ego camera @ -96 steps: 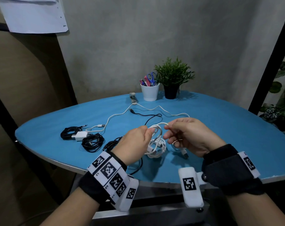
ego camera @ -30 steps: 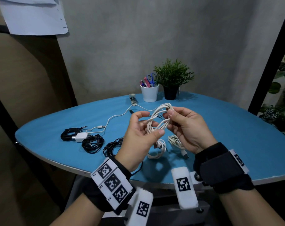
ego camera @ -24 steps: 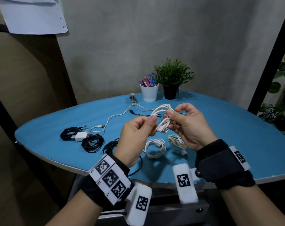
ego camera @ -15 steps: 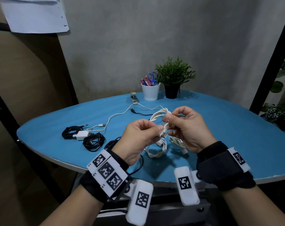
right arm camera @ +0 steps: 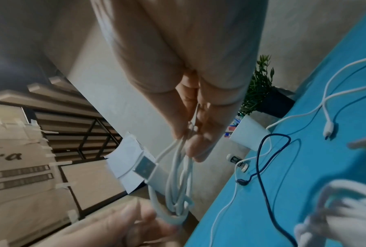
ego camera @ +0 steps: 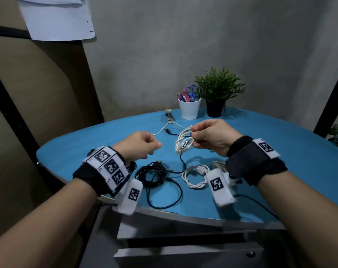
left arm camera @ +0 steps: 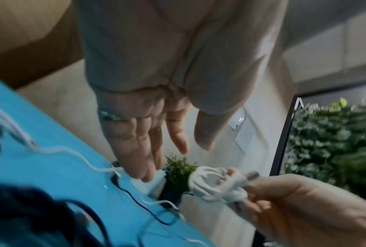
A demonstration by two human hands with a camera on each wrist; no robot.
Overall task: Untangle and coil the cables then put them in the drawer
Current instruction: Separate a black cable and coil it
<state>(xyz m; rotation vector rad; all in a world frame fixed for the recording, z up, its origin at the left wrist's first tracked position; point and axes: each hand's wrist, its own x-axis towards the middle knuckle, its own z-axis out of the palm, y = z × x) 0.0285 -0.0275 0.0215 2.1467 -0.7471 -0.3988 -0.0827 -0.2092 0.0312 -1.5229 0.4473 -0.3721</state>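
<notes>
Pinched in right hand [ego camera: 210, 139] above the table's [ego camera: 280, 171] middle: white coiled cable [ego camera: 182, 143], kept aloft so loops stay gathered. Left hand [ego camera: 139, 145] loosely curled, empty, apart. Drawer [ego camera: 187, 254] under near edge, barely open.

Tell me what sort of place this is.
Probably a home or small-office desk: a blue table against a bare wall, holding a white cup of scissors and pens, a small potted plant and loose cables.
</notes>
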